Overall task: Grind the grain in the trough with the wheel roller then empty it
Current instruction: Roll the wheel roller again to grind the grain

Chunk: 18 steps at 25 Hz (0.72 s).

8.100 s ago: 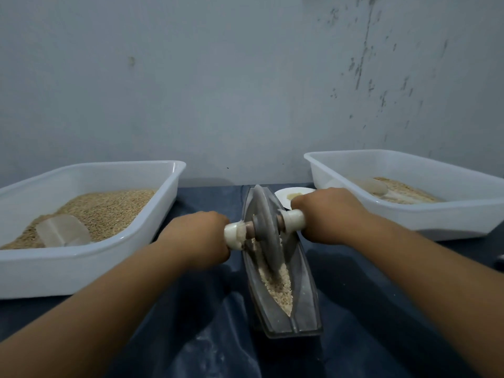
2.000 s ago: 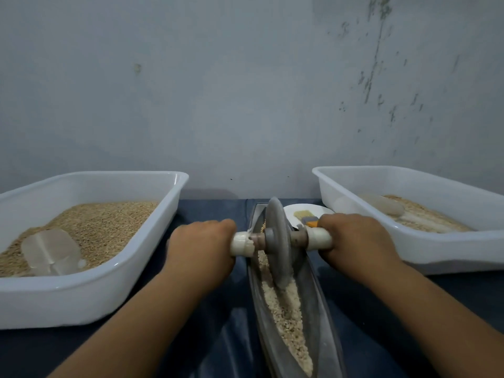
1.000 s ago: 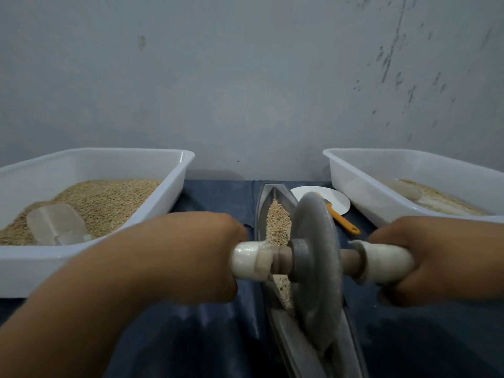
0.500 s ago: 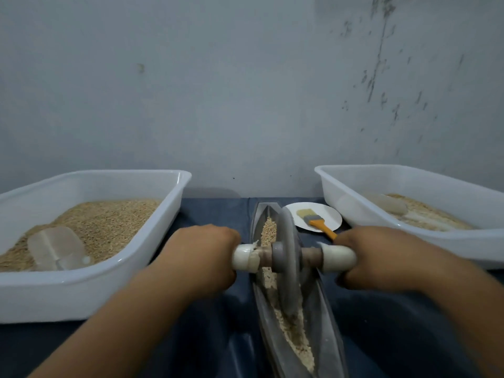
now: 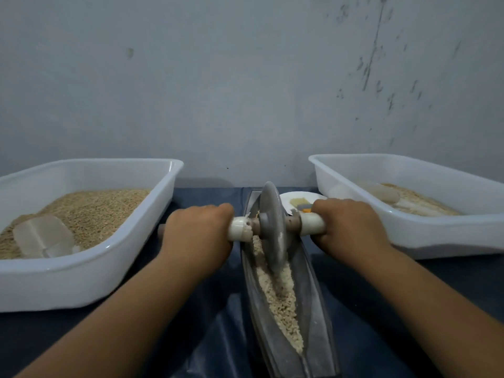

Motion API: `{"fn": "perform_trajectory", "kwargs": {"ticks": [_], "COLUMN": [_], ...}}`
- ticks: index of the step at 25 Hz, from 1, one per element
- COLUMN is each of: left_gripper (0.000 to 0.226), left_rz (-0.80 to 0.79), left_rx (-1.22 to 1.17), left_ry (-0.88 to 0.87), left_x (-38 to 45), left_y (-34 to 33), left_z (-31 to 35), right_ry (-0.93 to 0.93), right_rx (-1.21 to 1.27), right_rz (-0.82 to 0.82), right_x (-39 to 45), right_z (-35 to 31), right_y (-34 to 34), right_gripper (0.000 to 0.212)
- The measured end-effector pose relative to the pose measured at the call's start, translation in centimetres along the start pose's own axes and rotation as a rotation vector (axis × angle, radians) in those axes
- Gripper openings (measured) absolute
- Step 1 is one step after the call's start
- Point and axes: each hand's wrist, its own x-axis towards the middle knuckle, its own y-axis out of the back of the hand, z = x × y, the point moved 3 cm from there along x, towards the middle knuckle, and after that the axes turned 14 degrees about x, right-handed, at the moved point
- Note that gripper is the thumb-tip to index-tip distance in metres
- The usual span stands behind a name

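Note:
A narrow grey metal trough point(image 5: 316, 317) runs away from me on the dark cloth, with crushed pale grain point(image 5: 281, 298) along its groove. The grey wheel roller point(image 5: 271, 227) stands upright in the far half of the trough. My left hand point(image 5: 199, 236) grips its left white handle, and my right hand point(image 5: 349, 227) grips the right white handle. Both forearms stretch forward on either side of the trough.
A white tub point(image 5: 90, 268) on the left holds whole grain and a clear scoop point(image 5: 43, 237). A white tub point(image 5: 436, 236) on the right holds a little ground grain and a scoop. A small white plate point(image 5: 294, 199) with an orange-handled brush lies behind the roller.
The roller has travelled away from me along the trough, from the near middle to the far half. Both hands went with it, still gripping the handles, and now hide most of the brush.

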Motion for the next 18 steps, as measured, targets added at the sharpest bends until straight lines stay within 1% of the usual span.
{"fn": "perform_trajectory", "kwargs": {"ticks": [1, 2, 3, 4, 5, 7, 8, 9, 10, 11, 12, 14, 15, 16, 17, 18], "left_gripper": [0.015, 0.013, 0.012, 0.012, 0.014, 0.017, 0.019, 0.023, 0.024, 0.020, 0.017, 0.020, 0.021, 0.022, 0.022, 0.021], "left_rz": [-0.013, -0.043, -0.089, -0.137, -0.186, -0.334, -0.414, -0.472, -0.494, -0.469, -0.386, -0.137, -0.038, 0.026, 0.057, 0.053], "left_rx": [-0.011, -0.026, -0.048, -0.082, -0.116, -0.187, -0.238, -0.278, -0.288, -0.260, -0.197, -0.029, 0.027, 0.058, 0.068, 0.068], "left_ry": [0.003, -0.015, -0.050, -0.100, -0.164, -0.281, -0.305, -0.310, -0.303, -0.283, -0.243, -0.127, -0.085, -0.055, -0.036, -0.027], "left_x": [0.3, 0.4, 0.3, 0.0, -0.5, -1.8, -2.4, -2.8, -3.0, -2.9, -2.5, -1.5, -1.1, -0.7, -0.4, 0.0], "left_y": [-0.2, -0.2, -0.1, 0.3, 0.9, 2.3, 2.9, 3.2, 3.2, 3.0, 2.6, 1.8, 1.5, 1.2, 0.8, 0.6], "left_z": [-0.1, -0.2, -0.3, -0.4, -0.6, -1.3, -1.8, -2.2, -2.3, -2.1, -1.7, -0.6, 0.0, 0.4, 0.7, 0.7], "right_ry": [0.004, -0.003, -0.014, -0.022, -0.027, -0.046, -0.042, -0.026, -0.008, 0.004, -0.003, -0.039, -0.067, -0.082, -0.084, -0.080], "right_rx": [-0.007, 0.002, 0.029, 0.068, 0.123, 0.277, 0.336, 0.364, 0.354, 0.315, 0.270, 0.170, 0.126, 0.091, 0.075, 0.069], "right_rz": [0.005, -0.029, -0.106, -0.220, -0.346, -0.574, -0.633, -0.651, -0.638, -0.595, -0.519, -0.275, -0.168, -0.097, -0.058, -0.046], "right_x": [0.4, 0.4, 0.1, -0.6, -1.4, -3.4, -4.1, -4.5, -4.5, -4.3, -3.7, -2.2, -1.6, -1.0, -0.5, -0.3], "right_z": [0.0, 0.2, 0.5, 0.9, 1.1, 1.2, 1.2, 1.1, 0.9, 0.7, 0.6, 0.5, 0.4, 0.3, 0.3, 0.3], "right_y": [0.0, 0.3, 0.8, 1.3, 2.1, 4.2, 5.2, 5.8, 6.0, 5.6, 4.6, 2.4, 1.4, 0.5, -0.2, -0.5], "right_gripper": [0.016, 0.014, 0.014, 0.016, 0.020, 0.038, 0.046, 0.051, 0.050, 0.045, 0.038, 0.025, 0.025, 0.029, 0.033, 0.035]}}
